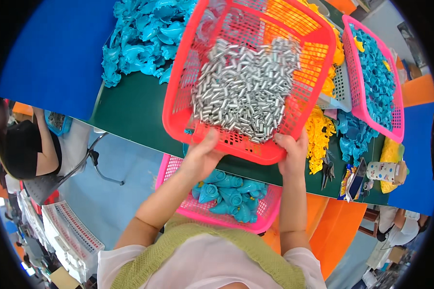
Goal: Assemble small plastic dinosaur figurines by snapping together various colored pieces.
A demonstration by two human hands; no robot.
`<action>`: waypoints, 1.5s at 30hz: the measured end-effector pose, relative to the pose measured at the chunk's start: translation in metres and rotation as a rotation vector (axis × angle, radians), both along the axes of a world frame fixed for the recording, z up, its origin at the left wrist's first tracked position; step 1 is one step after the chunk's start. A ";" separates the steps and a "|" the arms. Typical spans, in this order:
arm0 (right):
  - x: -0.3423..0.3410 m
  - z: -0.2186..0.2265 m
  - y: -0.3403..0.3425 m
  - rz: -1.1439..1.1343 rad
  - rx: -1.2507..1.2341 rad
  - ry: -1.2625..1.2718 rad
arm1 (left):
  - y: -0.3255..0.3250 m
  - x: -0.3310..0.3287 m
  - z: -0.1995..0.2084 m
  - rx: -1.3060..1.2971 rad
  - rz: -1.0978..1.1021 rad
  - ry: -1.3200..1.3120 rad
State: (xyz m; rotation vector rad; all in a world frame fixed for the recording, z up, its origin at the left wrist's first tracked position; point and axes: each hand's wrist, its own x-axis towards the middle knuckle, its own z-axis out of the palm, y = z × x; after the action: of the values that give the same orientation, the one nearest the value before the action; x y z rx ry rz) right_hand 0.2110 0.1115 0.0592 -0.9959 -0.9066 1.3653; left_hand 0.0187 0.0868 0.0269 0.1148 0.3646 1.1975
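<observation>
Both of my hands hold a red plastic basket point(178, 103) by its near edge, over the green tabletop. My left hand point(202, 156) grips the near left part of the rim, thumb on top. At the near right corner my right hand point(292, 153) is closed round the rim in the same way. Many small silver metal cylinders point(246, 86) lie heaped inside the basket, and their outlines are slightly blurred. The basket appears tilted toward me. Its far end runs out of the picture.
Blue plastic parts point(149, 41) are piled back left. Yellow parts point(318, 139) and a pink basket of blue rings point(351, 58) stand right, near a patterned cup point(383, 172). Below the table edge sits a pink basket point(270, 216) of blue parts. A seated person point(26, 149) is at left.
</observation>
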 end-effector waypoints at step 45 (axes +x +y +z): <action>-0.179 -0.013 0.062 0.651 0.888 -1.242 | -0.046 -0.052 -0.008 -0.091 0.546 0.373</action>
State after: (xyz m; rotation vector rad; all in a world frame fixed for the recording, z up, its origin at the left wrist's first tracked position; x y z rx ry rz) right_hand 0.0320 0.1736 0.0460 -0.7653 -2.6414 0.4876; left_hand -0.0337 0.0408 0.0185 0.1664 0.8127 1.6992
